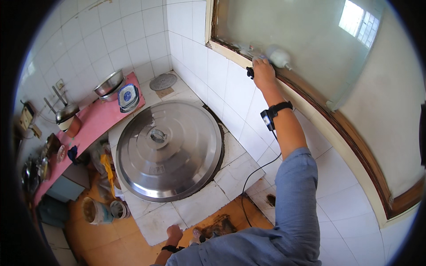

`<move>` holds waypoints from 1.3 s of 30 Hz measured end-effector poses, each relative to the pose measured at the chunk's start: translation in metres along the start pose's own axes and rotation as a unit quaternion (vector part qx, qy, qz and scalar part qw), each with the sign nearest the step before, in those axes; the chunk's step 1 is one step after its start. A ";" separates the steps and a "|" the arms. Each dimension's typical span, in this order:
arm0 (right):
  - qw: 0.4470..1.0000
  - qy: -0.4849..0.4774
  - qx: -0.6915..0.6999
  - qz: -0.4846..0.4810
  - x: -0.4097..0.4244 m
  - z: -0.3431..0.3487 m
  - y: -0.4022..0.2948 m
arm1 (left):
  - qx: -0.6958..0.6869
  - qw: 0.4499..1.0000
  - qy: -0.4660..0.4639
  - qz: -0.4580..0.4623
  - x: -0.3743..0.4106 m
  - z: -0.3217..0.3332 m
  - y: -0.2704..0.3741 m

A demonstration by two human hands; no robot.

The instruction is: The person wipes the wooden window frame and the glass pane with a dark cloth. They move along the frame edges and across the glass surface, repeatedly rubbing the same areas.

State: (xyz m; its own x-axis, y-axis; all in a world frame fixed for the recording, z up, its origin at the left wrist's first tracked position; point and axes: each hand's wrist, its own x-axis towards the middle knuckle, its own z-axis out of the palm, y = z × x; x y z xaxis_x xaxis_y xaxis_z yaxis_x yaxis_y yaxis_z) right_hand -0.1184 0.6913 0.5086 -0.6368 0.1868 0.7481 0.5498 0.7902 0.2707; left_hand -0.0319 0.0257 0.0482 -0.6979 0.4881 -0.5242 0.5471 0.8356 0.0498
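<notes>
My right hand (pixel 264 73) reaches up to the sill of the framed glass window, its fingertips on or beside something pale that they mostly cover. A small black object (pixel 250 72) shows at the thumb side of this hand. Just right of the fingers lies a white, bulb-shaped object (pixel 279 57) with a narrow tip. Behind them a small clear container (pixel 255 48) stands against the glass. Low in the picture, my left hand (pixel 174 233) is at the front edge of the tiled stove, its fingers seemingly curled; whether it holds anything is hidden.
A large round metal lid (pixel 169 151) covers the tiled stove top (pixel 159 219). Bowls (pixel 109 83), blue-patterned dishes (pixel 127 96) and pots stand on a pink counter (pixel 95 118) at left. Buckets (pixel 96 211) sit on the floor. A black cable (pixel 248 183) hangs from my right wrist.
</notes>
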 end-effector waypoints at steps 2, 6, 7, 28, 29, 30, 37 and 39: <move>1.000 0.017 -0.006 -0.010 -0.019 -0.015 0.009 | 0.006 1.000 -0.007 0.004 -0.002 -0.007 0.004; 0.999 -0.036 -0.012 -0.018 -0.058 -0.070 0.027 | 0.017 1.000 -0.012 0.014 -0.002 -0.009 0.005; 0.999 -0.026 -0.003 -0.019 -0.069 -0.083 0.032 | 0.019 1.000 -0.015 0.016 -0.002 -0.010 0.004; 0.995 0.027 -0.058 -0.081 -0.133 -0.122 0.058 | 0.041 0.999 -0.012 0.029 0.006 -0.001 0.005; 0.994 0.028 -0.063 -0.088 -0.124 -0.114 0.053 | 0.044 0.999 -0.013 0.024 0.005 -0.002 0.006; 0.993 0.034 -0.068 -0.090 -0.115 -0.108 0.047 | 0.047 0.999 -0.013 0.020 0.007 -0.004 0.006; 0.993 0.033 -0.052 -0.100 -0.060 -0.052 0.026 | 0.020 1.000 -0.012 -0.008 0.003 0.001 0.006; 0.995 0.034 -0.028 -0.091 -0.046 -0.035 0.020 | 0.012 1.000 0.003 -0.008 0.002 0.004 0.006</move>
State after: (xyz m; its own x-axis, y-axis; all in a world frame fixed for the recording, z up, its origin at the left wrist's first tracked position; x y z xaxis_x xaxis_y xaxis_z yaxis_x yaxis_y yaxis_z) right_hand -0.0588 0.6780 0.5011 -0.6914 0.0027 0.7224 0.4598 0.7730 0.4371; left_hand -0.0281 0.0302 0.0444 -0.7087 0.4769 -0.5200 0.5473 0.8366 0.0214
